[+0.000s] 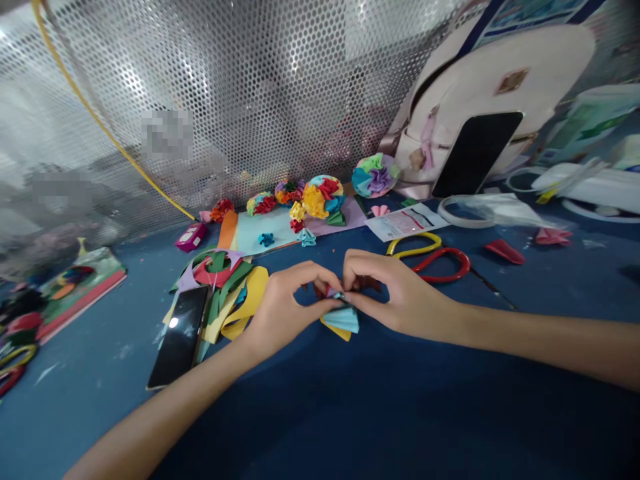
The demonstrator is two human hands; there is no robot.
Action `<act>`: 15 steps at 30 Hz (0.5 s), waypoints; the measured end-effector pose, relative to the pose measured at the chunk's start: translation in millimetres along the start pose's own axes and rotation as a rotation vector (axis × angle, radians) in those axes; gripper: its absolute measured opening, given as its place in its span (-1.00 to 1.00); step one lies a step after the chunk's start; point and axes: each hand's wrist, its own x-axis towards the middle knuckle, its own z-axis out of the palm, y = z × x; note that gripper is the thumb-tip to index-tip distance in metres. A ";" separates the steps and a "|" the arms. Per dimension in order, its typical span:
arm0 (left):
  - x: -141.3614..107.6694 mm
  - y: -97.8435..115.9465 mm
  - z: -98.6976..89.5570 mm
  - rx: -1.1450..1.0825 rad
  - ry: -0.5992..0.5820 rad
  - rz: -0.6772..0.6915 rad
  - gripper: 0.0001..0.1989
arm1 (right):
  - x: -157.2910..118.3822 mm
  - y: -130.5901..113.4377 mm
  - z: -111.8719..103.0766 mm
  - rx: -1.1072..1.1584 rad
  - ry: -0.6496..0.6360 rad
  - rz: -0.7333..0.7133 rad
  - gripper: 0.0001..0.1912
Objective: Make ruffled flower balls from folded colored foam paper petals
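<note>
My left hand (289, 310) and my right hand (395, 295) meet over the blue table top, their fingertips pinching a small folded paper flower (341, 319). Its pale blue and yellow pleats fan out below my fingers, and darker red paper shows between them. The centre of the piece is hidden by my fingers. Left of my left hand lies a heap of green, yellow and red paper strips (220, 297), partly under a black smartphone (179, 337). Near my right hand lie red-and-yellow-handled scissors (440, 262).
Finished multicoloured paper flowers (315, 199) sit on coloured paper sheets at the back, before a perforated metal screen (260, 87). A white backpack (480, 87) with a black phone (475, 153) leans at back right. A stack of coloured paper (85, 293) lies at far left.
</note>
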 end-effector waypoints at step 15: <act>3.6 -5.6 -3.2 -0.248 -0.001 -0.204 -0.93 | 0.9 -0.3 -1.3 -0.089 -0.003 -0.011 -0.88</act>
